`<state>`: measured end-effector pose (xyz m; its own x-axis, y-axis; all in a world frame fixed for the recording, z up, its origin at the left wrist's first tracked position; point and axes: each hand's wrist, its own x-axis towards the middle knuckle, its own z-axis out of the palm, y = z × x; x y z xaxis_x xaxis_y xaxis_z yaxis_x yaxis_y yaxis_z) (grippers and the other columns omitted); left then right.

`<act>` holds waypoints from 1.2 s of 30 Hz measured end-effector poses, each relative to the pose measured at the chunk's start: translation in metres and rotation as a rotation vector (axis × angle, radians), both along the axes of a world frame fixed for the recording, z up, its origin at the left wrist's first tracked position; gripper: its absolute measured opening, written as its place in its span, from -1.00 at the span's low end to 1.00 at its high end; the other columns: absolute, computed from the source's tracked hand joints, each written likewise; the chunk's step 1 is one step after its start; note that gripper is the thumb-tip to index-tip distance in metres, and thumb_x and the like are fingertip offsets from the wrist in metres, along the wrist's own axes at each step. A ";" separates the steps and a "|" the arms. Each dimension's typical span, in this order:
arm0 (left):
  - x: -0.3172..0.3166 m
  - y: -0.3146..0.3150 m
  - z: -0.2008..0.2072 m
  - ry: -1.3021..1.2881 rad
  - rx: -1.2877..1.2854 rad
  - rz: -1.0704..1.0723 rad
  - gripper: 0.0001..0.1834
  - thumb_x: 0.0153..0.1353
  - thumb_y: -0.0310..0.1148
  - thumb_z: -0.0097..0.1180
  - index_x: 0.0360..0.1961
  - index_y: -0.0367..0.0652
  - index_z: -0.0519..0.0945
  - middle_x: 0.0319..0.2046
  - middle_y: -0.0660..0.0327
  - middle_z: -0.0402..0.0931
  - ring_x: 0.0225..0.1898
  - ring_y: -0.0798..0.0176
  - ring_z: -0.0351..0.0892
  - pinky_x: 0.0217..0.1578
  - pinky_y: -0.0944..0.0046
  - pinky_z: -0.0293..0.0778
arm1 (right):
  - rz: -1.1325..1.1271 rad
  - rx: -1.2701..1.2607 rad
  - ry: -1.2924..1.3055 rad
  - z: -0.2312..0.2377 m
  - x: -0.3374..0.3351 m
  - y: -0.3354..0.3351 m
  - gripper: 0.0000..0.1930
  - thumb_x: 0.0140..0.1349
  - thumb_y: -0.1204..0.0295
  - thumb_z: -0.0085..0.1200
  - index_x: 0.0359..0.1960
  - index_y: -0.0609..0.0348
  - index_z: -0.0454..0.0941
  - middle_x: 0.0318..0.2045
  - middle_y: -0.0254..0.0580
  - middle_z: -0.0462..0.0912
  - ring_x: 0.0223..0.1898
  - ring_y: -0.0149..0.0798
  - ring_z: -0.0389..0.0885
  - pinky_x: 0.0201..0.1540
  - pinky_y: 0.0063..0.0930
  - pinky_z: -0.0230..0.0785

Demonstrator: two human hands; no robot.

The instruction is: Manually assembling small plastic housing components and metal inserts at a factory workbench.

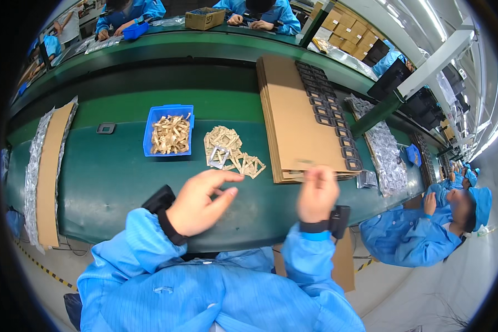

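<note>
My left hand (203, 202) hovers over the green bench with nothing in it, thumb and forefinger apart. Just beyond it lies a loose heap of pale tan strips and small frames (223, 141), with a small silvery square frame (218, 157) on top. My right hand (318, 192) is pinched closed at the near edge of a stack of cardboard sheets (299, 127). A blurred thin strip (303, 163) shows at its fingertips; its kind cannot be made out. Black rectangular frames (342, 133) run in overlapping rows along the stack's right side.
A blue bin (191, 130) of tan pieces stands beyond my left hand. One dark frame (105, 128) lies further left, near a wrapped cardboard sheet (48, 177). Bagged parts (383, 149) and a green post (377, 113) are at right. A person (420, 227) sits close by there.
</note>
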<state>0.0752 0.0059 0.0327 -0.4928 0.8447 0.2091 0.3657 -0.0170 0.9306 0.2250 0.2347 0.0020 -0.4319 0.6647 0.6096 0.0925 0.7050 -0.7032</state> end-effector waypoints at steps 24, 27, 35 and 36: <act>0.077 0.128 -0.062 0.263 -0.044 -0.025 0.09 0.23 -0.31 0.22 0.51 -0.41 -0.29 0.53 -0.30 -0.35 0.57 -0.22 -0.36 0.51 0.03 -0.17 | -0.116 -0.447 0.661 -0.079 0.067 0.208 -0.67 0.59 0.34 -0.28 0.01 0.31 0.51 0.16 -0.08 0.59 0.02 -0.31 0.55 0.17 -0.40 0.40; 0.081 0.128 -0.061 0.235 -0.032 -0.043 0.12 0.22 -0.34 0.24 0.51 -0.39 -0.34 0.53 -0.30 -0.40 0.58 -0.20 -0.38 0.50 0.07 -0.21 | -0.111 -0.456 0.662 -0.085 0.070 0.212 -0.67 0.59 0.36 -0.27 0.05 0.32 0.51 0.15 -0.09 0.59 0.02 -0.32 0.54 0.18 -0.41 0.38; 0.084 0.123 -0.060 0.167 -0.031 -0.070 0.15 0.22 -0.36 0.24 0.51 -0.37 -0.42 0.53 -0.31 -0.50 0.57 -0.21 -0.43 0.50 0.08 -0.21 | -0.119 -0.460 0.656 -0.080 0.068 0.209 -0.71 0.56 0.42 -0.27 -0.05 0.35 0.50 0.19 -0.04 0.56 0.09 -0.27 0.52 0.22 -0.40 0.34; 0.083 0.122 -0.060 0.155 -0.033 -0.069 0.16 0.22 -0.37 0.24 0.50 -0.37 -0.44 0.53 -0.29 -0.52 0.58 -0.20 -0.45 0.50 0.08 -0.23 | -0.206 -0.366 0.661 -0.080 0.068 0.210 -0.73 0.55 0.43 -0.27 -0.10 0.35 0.49 0.20 -0.04 0.55 0.10 -0.25 0.51 0.23 -0.40 0.33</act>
